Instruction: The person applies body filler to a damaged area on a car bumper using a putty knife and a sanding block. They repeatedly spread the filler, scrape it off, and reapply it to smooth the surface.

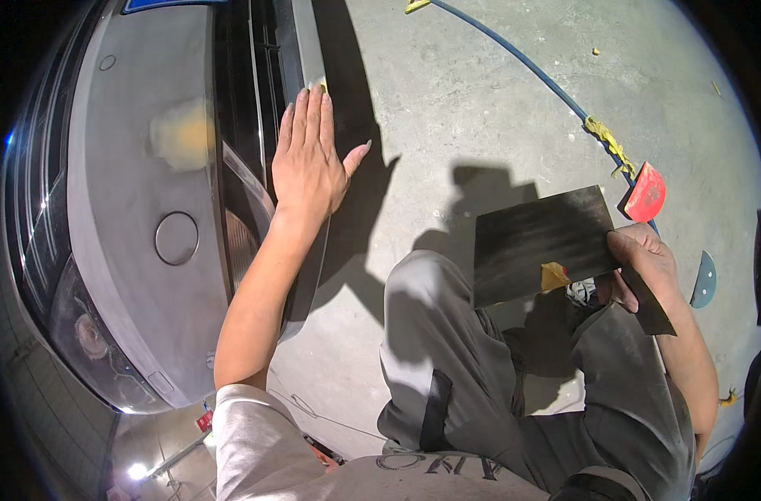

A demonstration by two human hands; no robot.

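Observation:
My left hand (309, 159) lies flat along the edge of a grey car bumper (138, 108), fingers stretched forward and thumb spread out. A small yellowish spot shows by its fingertips, and a larger yellow patch (187, 135) marks the bumper's grey surface. In my right hand (643, 255) is a thin, dark rectangular sheet (539, 234), pinched at its right side above my knee. On the sheet's lower part sits a yellow-brown patch (554, 275); I cannot tell whether it is a smear or a lump. A dark corner of sheet sticks out below my thumb.
A blue hose (514, 52) with yellow wrapping (607, 140) runs across the concrete floor (447, 100) at the right. Beside it are a red half-round piece (647, 194) and a blue-grey one (703, 280). The car's headlight (92, 338) is at the left. My bent knees are close below.

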